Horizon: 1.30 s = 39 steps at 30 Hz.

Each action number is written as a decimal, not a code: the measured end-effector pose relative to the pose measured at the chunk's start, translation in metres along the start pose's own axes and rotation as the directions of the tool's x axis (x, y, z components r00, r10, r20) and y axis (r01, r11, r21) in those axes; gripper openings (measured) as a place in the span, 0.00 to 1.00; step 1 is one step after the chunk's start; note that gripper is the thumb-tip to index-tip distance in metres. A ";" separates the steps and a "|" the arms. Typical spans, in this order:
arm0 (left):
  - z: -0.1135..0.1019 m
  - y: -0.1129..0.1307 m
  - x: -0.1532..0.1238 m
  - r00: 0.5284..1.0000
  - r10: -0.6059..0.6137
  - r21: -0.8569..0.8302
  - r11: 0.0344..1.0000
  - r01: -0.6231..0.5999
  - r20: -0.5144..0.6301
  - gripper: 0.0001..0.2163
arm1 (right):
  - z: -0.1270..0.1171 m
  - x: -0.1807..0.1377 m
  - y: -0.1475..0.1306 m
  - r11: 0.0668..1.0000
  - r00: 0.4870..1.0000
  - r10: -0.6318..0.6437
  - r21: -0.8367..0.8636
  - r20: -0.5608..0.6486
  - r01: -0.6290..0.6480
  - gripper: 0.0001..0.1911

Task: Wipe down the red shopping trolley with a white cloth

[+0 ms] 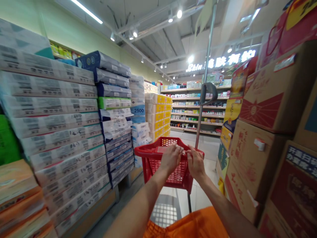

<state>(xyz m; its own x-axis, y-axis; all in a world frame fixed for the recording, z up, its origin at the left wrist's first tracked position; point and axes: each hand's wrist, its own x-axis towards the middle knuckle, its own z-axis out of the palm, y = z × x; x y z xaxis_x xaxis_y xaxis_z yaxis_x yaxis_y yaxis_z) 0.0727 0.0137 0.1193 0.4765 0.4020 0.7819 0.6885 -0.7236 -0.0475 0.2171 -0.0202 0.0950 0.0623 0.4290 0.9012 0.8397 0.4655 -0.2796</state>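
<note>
A red plastic shopping basket [153, 158] on a wheeled frame stands in the aisle ahead of me. My left hand [170, 157] is curled over its near rim. My right hand [195, 163] grips the same rim just to the right, the two hands almost touching. A metal pole [206, 66] with a grey curved handle [209, 91] rises behind the basket. An orange garment [193, 224] shows at the bottom of the view between my forearms.
Tall stacks of wrapped tissue packs [61, 132] line the left side. Brown and red cardboard cartons [269, 132] are piled on the right. Yellow packs [159, 115] and stocked shelves [198, 112] stand further down the tiled aisle.
</note>
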 end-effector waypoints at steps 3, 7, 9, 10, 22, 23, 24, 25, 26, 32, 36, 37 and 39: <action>-0.014 -0.034 -0.013 0.977 -0.200 0.047 0.978 0.204 -0.080 0.11 | -0.001 0.000 0.000 1.000 1.000 0.000 -0.013 -0.002 0.000 0.18; -0.017 -0.039 -0.013 0.956 -0.265 0.069 0.959 0.275 -0.128 0.11 | 0.002 0.005 -0.007 0.998 1.000 0.009 -0.065 -0.004 -0.009 0.18; -0.008 -0.018 -0.004 0.985 -0.139 0.030 0.989 0.142 -0.099 0.10 | 0.004 0.007 -0.010 0.997 1.000 0.028 -0.077 0.007 -0.027 0.18; -0.004 -0.008 0.000 0.995 -0.065 0.006 0.998 0.066 -0.076 0.10 | 0.005 0.007 -0.010 0.996 0.999 0.039 -0.077 0.008 -0.038 0.18; 0.002 -0.021 -0.004 0.989 -0.088 0.043 0.995 0.094 -0.122 0.11 | 0.004 0.004 -0.003 0.999 0.998 0.026 -0.043 -0.061 -0.029 0.18; 0.004 -0.012 -0.002 0.993 -0.035 0.034 0.999 0.039 -0.110 0.11 | 0.004 0.004 -0.003 0.999 0.998 0.024 -0.043 -0.064 -0.027 0.18; 0.005 -0.006 -0.001 0.995 0.004 0.026 1.000 -0.001 -0.102 0.11 | 0.003 0.004 -0.003 0.999 0.997 0.022 -0.043 -0.069 -0.025 0.18; 0.005 -0.006 -0.001 0.995 0.021 0.023 1.000 -0.019 -0.101 0.11 | 0.002 0.005 -0.002 0.999 0.997 0.022 -0.044 -0.075 -0.025 0.18; 0.003 -0.011 -0.004 0.994 0.009 0.027 1.000 -0.006 -0.109 0.11 | 0.001 0.005 -0.002 0.999 0.997 0.020 -0.046 -0.080 -0.023 0.17; -0.013 -0.054 -0.024 0.956 -0.218 0.113 0.963 0.243 -0.194 0.13 | -0.001 0.003 -0.004 0.997 0.994 -0.008 -0.075 -0.107 0.000 0.17; 0.000 -0.010 -0.011 0.992 -0.004 0.064 0.998 0.012 -0.128 0.12 | -0.001 0.002 -0.003 0.998 0.995 -0.002 -0.060 -0.097 -0.004 0.16; 0.003 -0.001 -0.008 0.993 0.050 0.038 0.998 -0.046 -0.103 0.12 | -0.002 0.002 -0.002 0.998 0.996 -0.003 -0.057 -0.091 -0.002 0.16; 0.004 0.000 -0.009 0.994 0.068 0.004 0.998 -0.068 -0.088 0.12 | -0.004 0.001 0.000 0.998 0.996 -0.006 -0.058 -0.088 0.000 0.16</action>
<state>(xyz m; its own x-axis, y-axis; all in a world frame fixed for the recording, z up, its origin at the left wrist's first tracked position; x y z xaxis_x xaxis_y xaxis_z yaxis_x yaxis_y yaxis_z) 0.0707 0.0126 0.1096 0.4725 0.3008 0.8284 0.6567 -0.7470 -0.1033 0.2197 -0.0224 0.0975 0.1048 0.3567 0.9283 0.8695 0.4203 -0.2596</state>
